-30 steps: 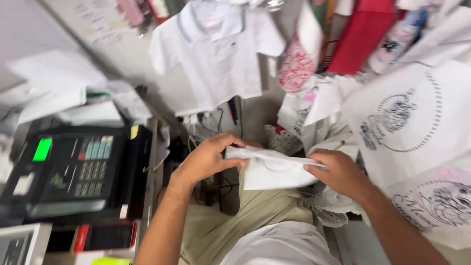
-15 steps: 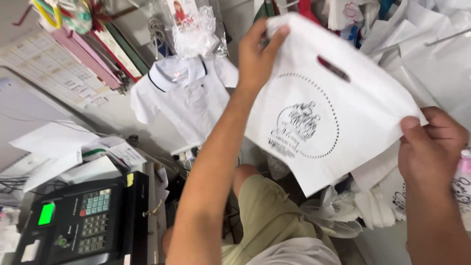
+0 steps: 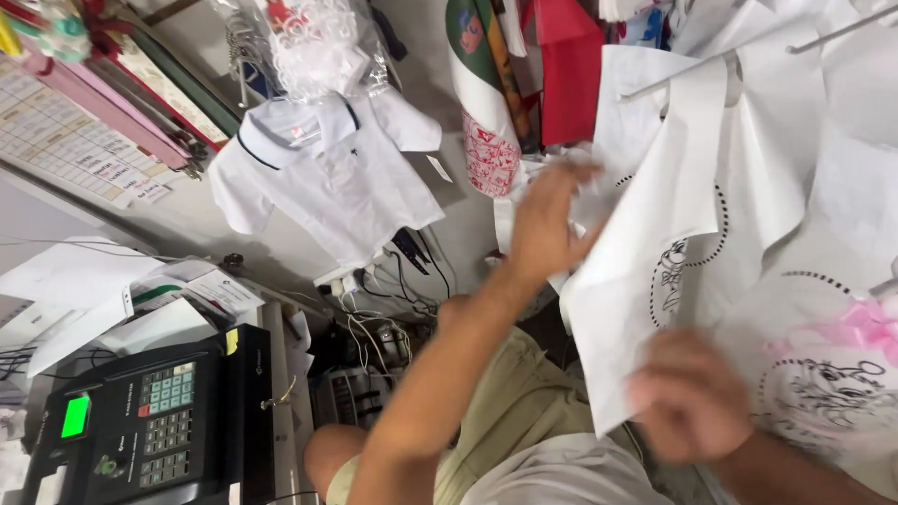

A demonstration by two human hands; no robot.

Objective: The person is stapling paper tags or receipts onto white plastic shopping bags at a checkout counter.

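Observation:
My left hand (image 3: 543, 224) is raised and grips the upper edge of a white plastic bag (image 3: 645, 271) printed with a black dotted round design. The bag hangs folded lengthwise between my hands. My right hand (image 3: 687, 397) is blurred at the bag's lower corner and seems to pinch it. Below both arms I see my lap in khaki shorts (image 3: 510, 421) and a white shirt.
More white printed bags (image 3: 823, 374) hang on a rail at right, one with a pink ribbon (image 3: 865, 323). A small white polo shirt (image 3: 327, 178) hangs on the wall. A black cash register (image 3: 150, 421) with a green display sits at lower left among papers and cables.
The bag was folded small in my lap, then held up spread flat. Now it is folded narrow and has swung right toward the hanging bags. My right hand has dropped lower.

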